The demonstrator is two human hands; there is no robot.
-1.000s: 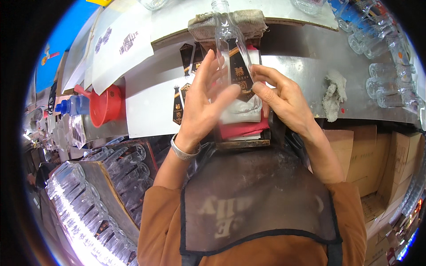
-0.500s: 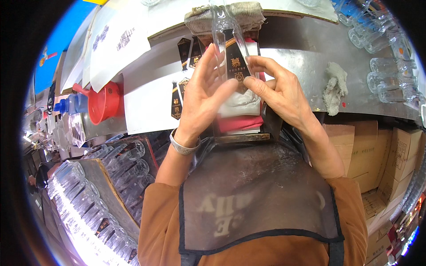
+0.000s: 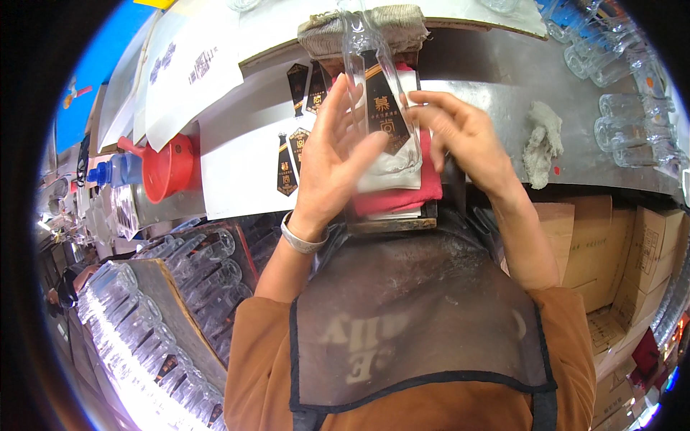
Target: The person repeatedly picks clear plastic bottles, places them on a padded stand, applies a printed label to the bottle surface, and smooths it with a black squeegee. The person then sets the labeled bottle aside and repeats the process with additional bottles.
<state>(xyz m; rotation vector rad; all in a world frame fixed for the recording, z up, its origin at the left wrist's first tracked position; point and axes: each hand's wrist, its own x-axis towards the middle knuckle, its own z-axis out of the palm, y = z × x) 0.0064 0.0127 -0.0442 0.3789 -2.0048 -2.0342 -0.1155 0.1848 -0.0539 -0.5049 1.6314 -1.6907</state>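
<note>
A clear glass bottle [image 3: 364, 47] lies with its neck away from me on a rolled whitish cloth [image 3: 322, 33]. Its body rests on a white and red cloth pad [image 3: 429, 183]. On the bottle's upper face sits a black label [image 3: 381, 93] with gold print, long and pointed at its lower end. My left hand [image 3: 325, 167] stays along the bottle's left side, fingers stretched up and thumb spread away; whether it touches the glass I cannot tell. Beside the right edge of the bottle, my right hand [image 3: 471, 144] has loosely bent fingers, apart from each other and holding nothing.
Several loose black labels [image 3: 286, 167] lie on a white sheet [image 3: 241, 172] at the left. A red plastic pot [image 3: 171, 171] stands further left. Crates of glass bottles [image 3: 129, 316] are at lower left, glassware [image 3: 632, 133] at right, a crumpled rag [image 3: 543, 144], and cardboard boxes [image 3: 593, 251] below.
My right hand has drawn back to the right from the label, its thumb leaving the bottle. The left hand has shifted only slightly. The bottle keeps its place.
</note>
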